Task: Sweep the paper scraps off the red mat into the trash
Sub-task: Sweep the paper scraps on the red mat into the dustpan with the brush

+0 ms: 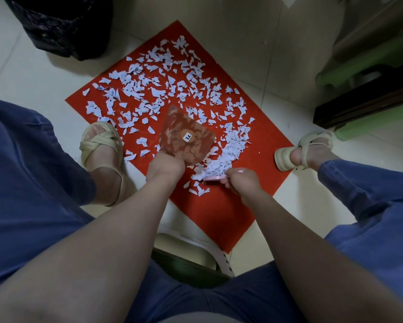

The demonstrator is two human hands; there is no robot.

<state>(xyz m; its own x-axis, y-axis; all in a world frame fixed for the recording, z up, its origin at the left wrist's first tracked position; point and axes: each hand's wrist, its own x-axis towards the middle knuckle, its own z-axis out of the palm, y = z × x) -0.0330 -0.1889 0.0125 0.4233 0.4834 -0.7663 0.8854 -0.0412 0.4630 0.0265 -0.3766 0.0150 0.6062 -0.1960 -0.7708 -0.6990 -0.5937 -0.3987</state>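
Note:
A red mat lies on the tiled floor, strewn with several pale blue paper scraps. My left hand grips the handle of a clear dustpan with a small sticker, resting on the mat's middle. My right hand holds a small pink brush low on the mat. A thick pile of scraps lies between the brush and the dustpan's right edge. The trash bin with a black bag stands past the mat's far left corner.
My two feet in beige sandals flank the mat, left foot on its edge and right foot on the tiles. A green stool and dark furniture stand at the right. A white stool edge is under me.

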